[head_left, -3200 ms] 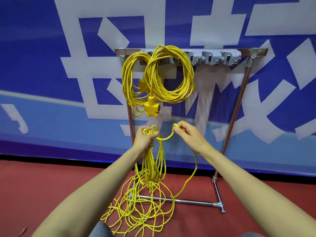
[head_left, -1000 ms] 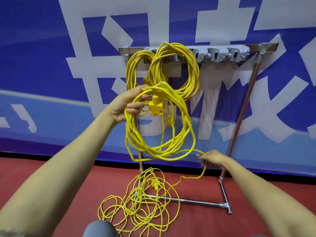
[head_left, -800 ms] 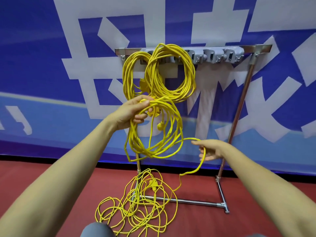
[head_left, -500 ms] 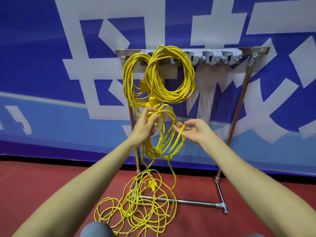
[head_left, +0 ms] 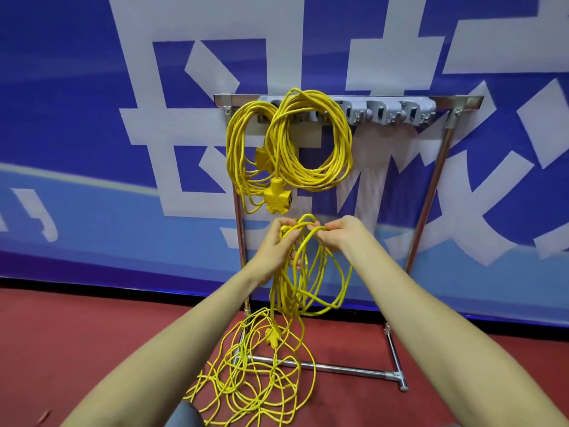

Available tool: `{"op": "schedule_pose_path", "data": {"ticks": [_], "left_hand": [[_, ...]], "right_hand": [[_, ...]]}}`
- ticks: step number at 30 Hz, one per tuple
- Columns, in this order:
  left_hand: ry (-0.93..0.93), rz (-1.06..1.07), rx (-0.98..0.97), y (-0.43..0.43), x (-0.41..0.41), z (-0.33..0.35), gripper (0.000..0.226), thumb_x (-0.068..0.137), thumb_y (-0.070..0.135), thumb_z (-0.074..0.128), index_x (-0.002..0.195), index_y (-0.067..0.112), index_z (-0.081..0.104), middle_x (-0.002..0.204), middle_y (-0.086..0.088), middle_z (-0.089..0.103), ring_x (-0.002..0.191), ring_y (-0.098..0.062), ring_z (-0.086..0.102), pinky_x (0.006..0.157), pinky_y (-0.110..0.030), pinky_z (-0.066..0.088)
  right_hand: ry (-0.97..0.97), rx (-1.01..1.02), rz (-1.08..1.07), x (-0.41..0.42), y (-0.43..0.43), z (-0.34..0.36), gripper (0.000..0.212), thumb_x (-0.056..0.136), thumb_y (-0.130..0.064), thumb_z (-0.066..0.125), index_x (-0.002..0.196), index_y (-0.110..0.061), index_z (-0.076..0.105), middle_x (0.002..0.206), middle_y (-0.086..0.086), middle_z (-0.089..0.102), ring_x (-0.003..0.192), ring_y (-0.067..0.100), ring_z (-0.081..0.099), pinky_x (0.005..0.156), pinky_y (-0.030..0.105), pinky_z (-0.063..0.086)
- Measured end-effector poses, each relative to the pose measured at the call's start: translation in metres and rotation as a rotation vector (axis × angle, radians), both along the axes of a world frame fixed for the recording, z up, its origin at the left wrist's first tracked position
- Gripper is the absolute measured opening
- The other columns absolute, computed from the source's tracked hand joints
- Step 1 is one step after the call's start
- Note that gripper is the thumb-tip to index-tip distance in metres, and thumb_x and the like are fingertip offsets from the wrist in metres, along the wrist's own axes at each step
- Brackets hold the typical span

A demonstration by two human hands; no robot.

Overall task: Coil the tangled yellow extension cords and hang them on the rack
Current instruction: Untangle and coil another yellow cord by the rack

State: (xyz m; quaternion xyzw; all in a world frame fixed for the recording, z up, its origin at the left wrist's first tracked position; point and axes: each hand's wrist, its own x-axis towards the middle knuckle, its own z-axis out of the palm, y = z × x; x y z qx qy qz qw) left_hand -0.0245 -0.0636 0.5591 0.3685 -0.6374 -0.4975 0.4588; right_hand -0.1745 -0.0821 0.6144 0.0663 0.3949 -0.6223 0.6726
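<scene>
my right hand [head_left: 341,237] has just fed another turn to my left hand [head_left: 277,246], both sets of fingers curled, pinching the coil [head_left: 303,282]; plenty of tangle [head_left: 255,375] left.

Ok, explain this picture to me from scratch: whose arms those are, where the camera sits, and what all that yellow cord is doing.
There is no machine here. These are a person's bare arms, filmed by one camera worn on the head, looking forward and down. The left hand grips a bunch of looped yellow cord. The right hand pinches a strand of it close beside the left. The cord runs down into a loose tangle on the red floor. Behind it a metal rack stands in front of a blue banner. Two finished coils hang from the rack's grey hooks.
</scene>
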Motion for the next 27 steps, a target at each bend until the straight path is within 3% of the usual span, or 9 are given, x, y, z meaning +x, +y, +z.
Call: {"op": "schedule_pose_path", "data": {"ticks": [4, 7, 10, 12, 15, 17, 20, 24, 27], "left_hand": [[0.11, 0.085, 0.073, 0.001, -0.003, 0.001, 0.014, 0.103, 0.019, 0.045, 0.115, 0.012, 0.042, 0.074, -0.006, 0.043, 0.045, -0.008, 0.045, 0.042, -0.021, 0.039], [0.198, 0.16, 0.119, -0.003, -0.005, 0.004, 0.013, 0.103, 0.019, 0.045, 0.114, 0.013, 0.042, 0.068, -0.005, 0.044, 0.042, -0.007, 0.044, 0.039, -0.02, 0.038], [0.221, 0.214, 0.124, -0.009, -0.004, 0.005, 0.011, 0.103, 0.018, 0.045, 0.112, 0.015, 0.041, 0.061, -0.004, 0.047, 0.04, -0.007, 0.046, 0.039, -0.02, 0.039], [0.215, 0.229, 0.122, -0.01, -0.004, 0.004, 0.011, 0.102, 0.018, 0.045, 0.112, 0.016, 0.04, 0.059, -0.005, 0.048, 0.041, -0.009, 0.047, 0.041, -0.023, 0.041], [0.219, 0.237, 0.119, -0.01, -0.004, -0.001, 0.013, 0.102, 0.019, 0.046, 0.113, 0.016, 0.039, 0.056, -0.004, 0.049, 0.043, -0.011, 0.048, 0.043, -0.025, 0.041], [0.23, 0.247, 0.117, -0.009, -0.001, -0.002, 0.012, 0.102, 0.018, 0.046, 0.112, 0.016, 0.04, 0.058, -0.006, 0.051, 0.043, -0.01, 0.05, 0.041, -0.023, 0.043], [0.24, 0.255, 0.091, -0.01, 0.004, -0.003, 0.011, 0.102, 0.015, 0.046, 0.112, 0.013, 0.041, 0.071, -0.006, 0.056, 0.049, -0.009, 0.059, 0.045, -0.022, 0.049], [0.196, 0.216, 0.057, -0.009, 0.007, -0.006, 0.013, 0.102, 0.012, 0.045, 0.115, 0.011, 0.041, 0.081, -0.005, 0.052, 0.056, -0.001, 0.062, 0.05, -0.018, 0.051], [0.115, 0.207, 0.016, -0.01, 0.006, -0.009, 0.011, 0.101, 0.017, 0.049, 0.112, 0.017, 0.046, 0.088, -0.005, 0.059, 0.068, -0.005, 0.061, 0.061, -0.021, 0.053]], "right_hand": [[0.4, -0.117, 0.28, 0.01, 0.016, -0.011, 0.012, 0.097, -0.009, 0.047, 0.096, -0.004, 0.058, 0.103, 0.012, 0.05, 0.125, 0.025, 0.046, 0.101, 0.04, 0.04], [0.487, -0.21, 0.605, 0.016, 0.037, -0.023, 0.015, 0.095, -0.019, 0.051, 0.087, -0.008, 0.059, 0.09, 0.007, 0.058, 0.097, 0.02, 0.057, 0.086, 0.038, 0.048], [0.886, -0.368, 0.818, 0.018, 0.049, -0.041, 0.006, 0.09, -0.018, 0.062, 0.096, -0.017, 0.06, 0.086, -0.001, 0.065, 0.084, 0.013, 0.062, 0.083, 0.033, 0.052], [1.143, -0.474, 0.807, 0.02, 0.054, -0.051, 0.018, 0.085, -0.016, 0.068, 0.099, -0.015, 0.056, 0.08, -0.001, 0.064, 0.079, 0.01, 0.063, 0.078, 0.031, 0.052], [1.5, -0.57, 0.698, 0.027, 0.051, -0.06, 0.011, 0.083, -0.017, 0.071, 0.085, -0.013, 0.061, 0.066, -0.003, 0.06, 0.063, 0.008, 0.057, 0.073, 0.032, 0.049], [1.641, -0.588, 0.637, 0.031, 0.048, -0.064, 0.009, 0.083, -0.021, 0.07, 0.078, -0.017, 0.063, 0.067, -0.003, 0.06, 0.066, 0.011, 0.056, 0.077, 0.032, 0.05], [1.552, -0.61, 0.541, 0.034, 0.049, -0.068, 0.014, 0.085, -0.018, 0.067, 0.073, -0.021, 0.061, 0.069, -0.001, 0.062, 0.069, 0.016, 0.062, 0.077, 0.04, 0.057], [1.275, -0.6, 0.499, 0.03, 0.046, -0.052, 0.011, 0.09, -0.008, 0.061, 0.081, -0.011, 0.057, 0.072, 0.006, 0.061, 0.061, 0.014, 0.062, 0.062, 0.027, 0.059], [1.205, -0.592, 0.556, 0.031, 0.042, -0.046, 0.003, 0.09, -0.009, 0.061, 0.088, -0.007, 0.059, 0.075, 0.008, 0.061, 0.062, 0.013, 0.065, 0.066, 0.025, 0.059]]}}
